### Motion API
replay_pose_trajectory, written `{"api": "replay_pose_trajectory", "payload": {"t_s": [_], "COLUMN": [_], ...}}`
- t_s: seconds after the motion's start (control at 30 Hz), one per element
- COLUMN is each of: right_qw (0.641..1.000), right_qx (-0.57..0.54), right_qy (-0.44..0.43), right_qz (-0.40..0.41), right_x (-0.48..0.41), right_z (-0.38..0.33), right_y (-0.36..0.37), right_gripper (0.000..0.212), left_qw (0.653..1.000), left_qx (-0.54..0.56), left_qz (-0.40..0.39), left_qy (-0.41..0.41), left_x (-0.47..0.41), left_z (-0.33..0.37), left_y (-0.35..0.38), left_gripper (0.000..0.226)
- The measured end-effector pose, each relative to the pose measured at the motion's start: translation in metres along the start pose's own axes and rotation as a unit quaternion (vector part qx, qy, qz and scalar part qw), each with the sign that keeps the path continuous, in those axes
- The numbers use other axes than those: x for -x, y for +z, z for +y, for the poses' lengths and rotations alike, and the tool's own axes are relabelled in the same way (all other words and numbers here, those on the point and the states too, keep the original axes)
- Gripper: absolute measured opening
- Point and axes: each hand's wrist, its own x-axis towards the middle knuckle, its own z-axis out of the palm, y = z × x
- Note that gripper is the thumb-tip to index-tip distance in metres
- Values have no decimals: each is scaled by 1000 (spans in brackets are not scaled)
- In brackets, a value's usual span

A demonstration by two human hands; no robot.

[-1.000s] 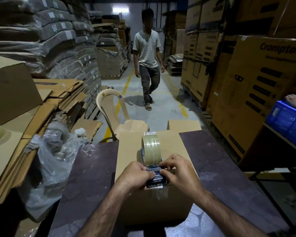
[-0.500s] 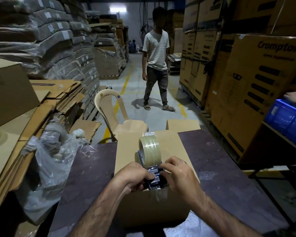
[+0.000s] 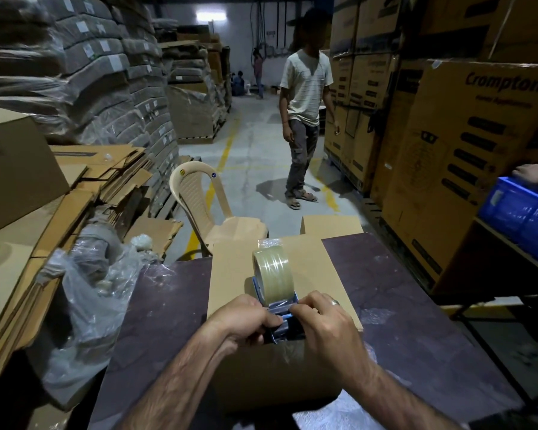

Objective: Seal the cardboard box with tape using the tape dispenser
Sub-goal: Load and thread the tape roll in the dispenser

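A plain cardboard box [image 3: 317, 274] stands on a dark table [image 3: 401, 299] in front of me. On its top near the front edge rests a blue tape dispenser [image 3: 280, 305] with a roll of clear tape upright on it. My left hand [image 3: 243, 321] grips the dispenser's left side. My right hand [image 3: 323, 321], a ring on one finger, pinches its right side at the tape end. A strip of clear tape runs down the box's front face. The dispenser's lower body is hidden by my fingers.
A beige plastic chair [image 3: 199, 197] stands beyond the table. Flattened cartons [image 3: 100, 175] and a plastic bag [image 3: 94, 290] lie at left. A person [image 3: 305, 113] stands in the aisle. Tall cartons [image 3: 466, 150] and a blue crate [image 3: 522, 218] with someone's hand are at right.
Both hands stay on the dispenser at the box's front edge, shifting only slightly. The person in the aisle walked nearer, stopped, and now stands turned to the right.
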Motion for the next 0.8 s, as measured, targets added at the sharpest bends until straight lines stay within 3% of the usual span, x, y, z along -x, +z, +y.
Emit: {"api": "replay_pose_trajectory", "payload": {"t_s": [0.13, 0.43, 0.8], "right_qw": [1000, 999, 999], "right_qx": [-18, -41, -35], "right_qy": [-6, 26, 26], "right_qz": [8, 6, -22], "right_x": [2, 6, 6], "right_z": [5, 4, -3], "right_y": [0, -3, -9], "right_gripper": [9, 23, 3], "left_qw": [999, 1000, 999], "left_qx": [26, 21, 35], "left_qz": [-28, -14, -5], "left_qy": [-9, -11, 13], "left_x": [1, 3, 4], "left_z": [0, 0, -2], "left_y": [-1, 2, 7], "left_gripper": [24, 27, 32]}}
